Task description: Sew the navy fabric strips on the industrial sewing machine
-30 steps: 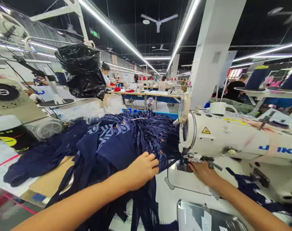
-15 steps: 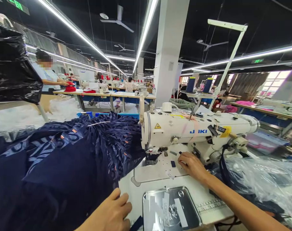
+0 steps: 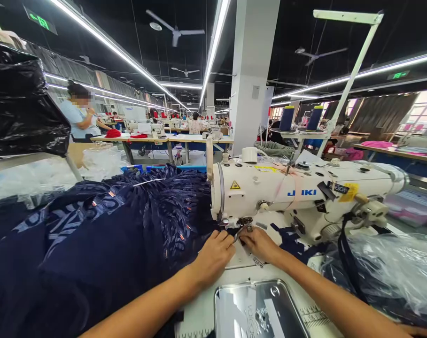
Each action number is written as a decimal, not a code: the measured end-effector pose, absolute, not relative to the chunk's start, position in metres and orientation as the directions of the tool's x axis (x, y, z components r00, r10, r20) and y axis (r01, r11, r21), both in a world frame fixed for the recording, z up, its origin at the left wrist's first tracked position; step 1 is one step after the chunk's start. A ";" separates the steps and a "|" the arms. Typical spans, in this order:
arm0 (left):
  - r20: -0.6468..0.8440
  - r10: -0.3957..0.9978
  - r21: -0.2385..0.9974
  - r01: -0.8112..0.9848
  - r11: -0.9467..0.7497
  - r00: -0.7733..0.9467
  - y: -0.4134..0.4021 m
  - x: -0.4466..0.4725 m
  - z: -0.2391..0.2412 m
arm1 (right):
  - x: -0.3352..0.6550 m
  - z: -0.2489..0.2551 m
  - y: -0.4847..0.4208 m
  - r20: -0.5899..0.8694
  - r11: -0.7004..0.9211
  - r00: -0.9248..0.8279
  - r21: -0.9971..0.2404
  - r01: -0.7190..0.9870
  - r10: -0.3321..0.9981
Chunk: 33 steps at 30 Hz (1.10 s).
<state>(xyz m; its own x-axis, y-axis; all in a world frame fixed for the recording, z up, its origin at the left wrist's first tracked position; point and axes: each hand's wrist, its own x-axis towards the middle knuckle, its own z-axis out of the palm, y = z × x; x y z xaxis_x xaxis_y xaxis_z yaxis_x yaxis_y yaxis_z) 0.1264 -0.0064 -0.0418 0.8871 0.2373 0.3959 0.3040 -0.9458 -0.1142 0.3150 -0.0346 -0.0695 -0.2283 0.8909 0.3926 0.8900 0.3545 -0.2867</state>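
Observation:
A white sewing machine [image 3: 269,188] stands in front of me, its needle area partly hidden by my hands. My left hand [image 3: 216,256] is closed at the edge of the navy fabric [image 3: 143,234], just before the needle. Beside it, my right hand [image 3: 260,244] pinches something small and dark that I cannot make out, under the machine head. The two hands' fingertips nearly meet. Navy fabric strips [image 3: 294,241] lie on the machine bed to the right of my right hand. Nearer to me is a metal tray [image 3: 294,324] bearing pale strips.
Heaped navy garments fill the left side of the table. A clear plastic bag [image 3: 392,267] with dark cloth lies at right. Blue thread cones [image 3: 287,118] stand behind the machine. A co-worker [image 3: 81,115] stands at a far table; a black plastic bag [image 3: 23,98] is at upper left.
My left hand has moved forward and right to the needle area. My right hand has shifted left toward it, uncovering navy strips on the bed. The co-worker has raised a hand.

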 end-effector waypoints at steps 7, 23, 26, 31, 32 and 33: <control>0.334 0.343 0.143 0.312 -0.939 0.878 -0.003 0.098 -0.058 | 0.320 -0.078 -0.040 0.496 0.274 -0.101 -0.290 0.917 0.862; 0.252 0.272 -0.022 0.287 -0.958 0.929 -0.022 0.087 -0.061 | 0.280 -0.074 -0.027 0.386 0.461 -0.390 -0.110 0.881 0.836; 0.253 0.267 -0.071 0.293 -0.954 0.930 -0.021 0.089 -0.062 | 0.281 -0.069 -0.022 0.274 0.406 -0.326 -0.321 0.856 0.905; 0.233 0.269 -0.089 0.295 -0.951 0.935 -0.017 0.093 -0.061 | 0.287 -0.066 -0.018 0.142 0.320 -0.292 -0.563 0.762 0.946; 0.232 0.270 -0.087 0.296 -0.951 0.934 -0.016 0.094 -0.061 | 0.288 -0.067 -0.017 0.138 0.322 -0.299 -0.580 0.748 0.944; 0.234 0.272 -0.086 0.299 -0.951 0.933 -0.016 0.095 -0.060 | 0.290 -0.068 -0.017 0.140 0.329 -0.308 -0.589 0.738 0.941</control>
<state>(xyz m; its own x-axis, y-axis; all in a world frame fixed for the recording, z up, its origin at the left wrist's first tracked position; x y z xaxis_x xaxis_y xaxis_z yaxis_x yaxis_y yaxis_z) 0.0946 -0.0161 -0.0605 0.9334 0.2721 0.2340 0.2985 -0.9506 -0.0856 0.2896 -0.0168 -0.0677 -0.3075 0.9411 0.1404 0.7384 0.3291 -0.5886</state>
